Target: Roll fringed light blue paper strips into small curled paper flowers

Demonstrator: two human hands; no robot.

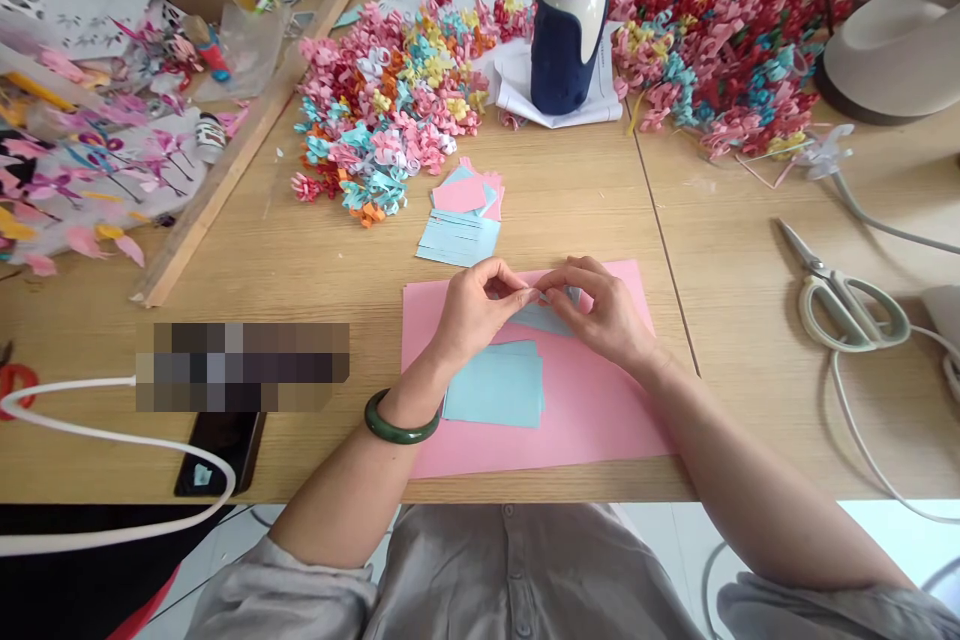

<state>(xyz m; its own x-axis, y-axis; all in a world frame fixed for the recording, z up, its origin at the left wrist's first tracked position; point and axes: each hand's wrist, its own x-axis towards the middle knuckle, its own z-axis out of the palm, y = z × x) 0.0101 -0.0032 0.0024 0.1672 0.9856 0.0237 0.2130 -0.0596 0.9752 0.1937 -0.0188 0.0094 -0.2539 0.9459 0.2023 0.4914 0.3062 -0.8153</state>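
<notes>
My left hand (474, 308) and my right hand (601, 312) meet above a large pink sheet (600, 410), thumbs and fingers pinched together. Between the fingertips is an edge of a light blue piece of paper (546, 318); my fingers cover part of it, so its full shape is hidden. Just below my hands, a small stack of light blue paper rectangles (493, 385) lies on the pink sheet. Beyond the sheet's far edge are a light blue paper cut into strips (457, 238) and a few pink and blue paper pieces (459, 195).
Piles of curled paper flowers (390, 110) and more red and pink ones (720, 60) spread across the back. A navy bottle (562, 50) stands between them. Scissors (847, 305) lie right, near a lamp base (900, 50). Left are a wooden strip (225, 180) and a phone (217, 450).
</notes>
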